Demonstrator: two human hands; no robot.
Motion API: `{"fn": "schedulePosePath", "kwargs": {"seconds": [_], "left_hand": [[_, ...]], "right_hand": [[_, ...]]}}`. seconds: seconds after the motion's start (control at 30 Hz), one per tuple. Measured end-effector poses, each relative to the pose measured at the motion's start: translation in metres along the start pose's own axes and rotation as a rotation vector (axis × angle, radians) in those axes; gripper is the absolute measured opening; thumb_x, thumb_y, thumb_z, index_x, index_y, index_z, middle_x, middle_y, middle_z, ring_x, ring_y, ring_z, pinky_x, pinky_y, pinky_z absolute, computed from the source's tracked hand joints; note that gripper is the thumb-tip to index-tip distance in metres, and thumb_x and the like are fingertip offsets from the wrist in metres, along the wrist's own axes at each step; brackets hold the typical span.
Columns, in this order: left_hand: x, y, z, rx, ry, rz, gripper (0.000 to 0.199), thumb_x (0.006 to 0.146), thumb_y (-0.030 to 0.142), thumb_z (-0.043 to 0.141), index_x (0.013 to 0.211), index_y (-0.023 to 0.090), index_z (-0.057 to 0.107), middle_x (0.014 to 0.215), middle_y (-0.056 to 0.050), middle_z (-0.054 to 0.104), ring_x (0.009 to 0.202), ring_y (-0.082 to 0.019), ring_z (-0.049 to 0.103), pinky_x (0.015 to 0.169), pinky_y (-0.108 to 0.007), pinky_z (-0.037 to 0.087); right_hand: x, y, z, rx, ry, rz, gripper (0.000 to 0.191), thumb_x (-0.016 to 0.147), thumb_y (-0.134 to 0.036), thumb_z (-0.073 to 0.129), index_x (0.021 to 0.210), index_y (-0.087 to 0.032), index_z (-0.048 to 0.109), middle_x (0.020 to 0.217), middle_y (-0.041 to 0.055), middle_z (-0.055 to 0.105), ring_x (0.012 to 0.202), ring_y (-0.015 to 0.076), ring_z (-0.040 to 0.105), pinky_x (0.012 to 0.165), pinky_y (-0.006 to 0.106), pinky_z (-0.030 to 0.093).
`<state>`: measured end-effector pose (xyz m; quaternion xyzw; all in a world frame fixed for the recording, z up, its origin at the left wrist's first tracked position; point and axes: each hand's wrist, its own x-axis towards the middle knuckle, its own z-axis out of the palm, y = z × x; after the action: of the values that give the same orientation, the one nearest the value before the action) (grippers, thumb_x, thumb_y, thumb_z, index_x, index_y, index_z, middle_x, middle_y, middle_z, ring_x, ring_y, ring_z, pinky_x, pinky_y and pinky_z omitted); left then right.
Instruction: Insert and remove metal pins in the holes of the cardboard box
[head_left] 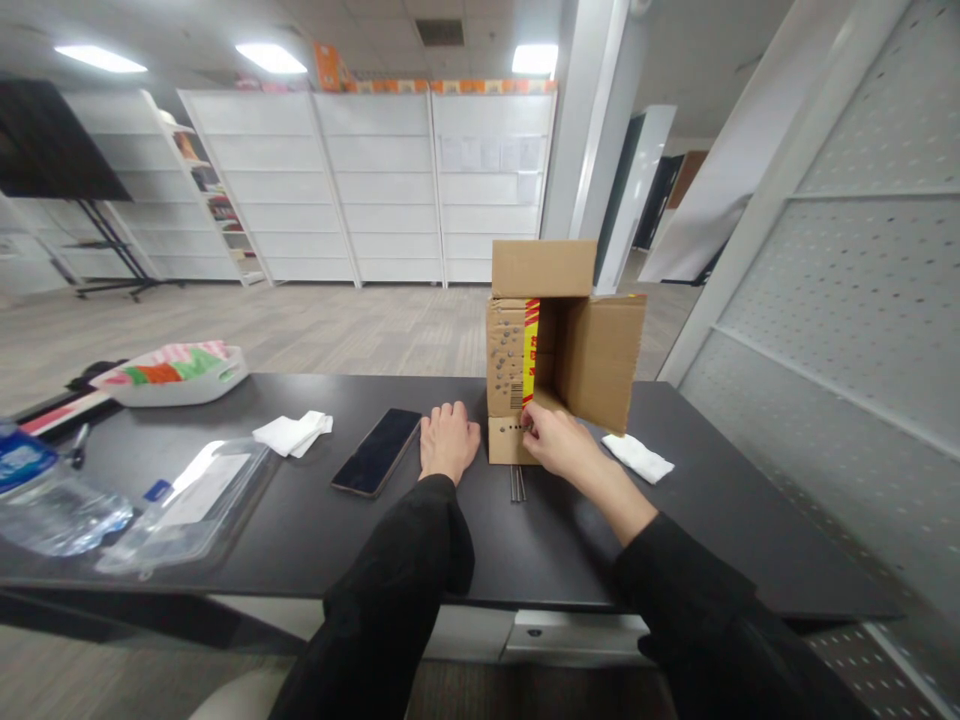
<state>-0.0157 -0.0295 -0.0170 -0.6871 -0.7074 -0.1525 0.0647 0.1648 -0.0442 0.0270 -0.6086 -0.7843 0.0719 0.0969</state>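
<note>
A cardboard box [506, 350] stands on the dark table with its flaps spread and its inside facing me. Small grey dots, perhaps nail heads, cover its left flap, and a row of dark holes runs along the lower flap [504, 452]. At that flap, my right hand [559, 438] is closed in a pinch; whatever its fingertips hold is hidden. Just below lie a few thin metal rods [517, 485], like nails, side by side. My left hand [448, 442] rests on the table left of the box, fingers curled under. Beside it lies a black phone [377, 452].
White tissues [294, 432] and a clear plastic case [202, 500] lie to the left, with a water bottle [60, 500] at the edge. Behind them is a white basket [176, 392] of colourful cloth. Another folded tissue [637, 458] sits right of the box. A perforated panel [862, 330] stands at right.
</note>
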Motion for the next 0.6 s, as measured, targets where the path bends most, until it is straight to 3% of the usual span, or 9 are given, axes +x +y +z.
{"fn": "schedulePosePath", "kwargs": {"seconds": [0.6], "left_hand": [[0.000,0.001,-0.001,-0.016,-0.015,-0.009,0.017,0.090,0.026,0.043,0.099,0.019,0.057,0.108,-0.011,0.064,0.107,-0.027,0.055,0.089,-0.041,0.038]], "right_hand": [[0.001,-0.018,-0.012,-0.095,0.006,0.070,0.015,0.086,-0.024,0.051,0.097,-0.020,0.060,0.096,0.0109,0.067,0.087,0.0254,0.065,0.066,0.031,0.040]]}}
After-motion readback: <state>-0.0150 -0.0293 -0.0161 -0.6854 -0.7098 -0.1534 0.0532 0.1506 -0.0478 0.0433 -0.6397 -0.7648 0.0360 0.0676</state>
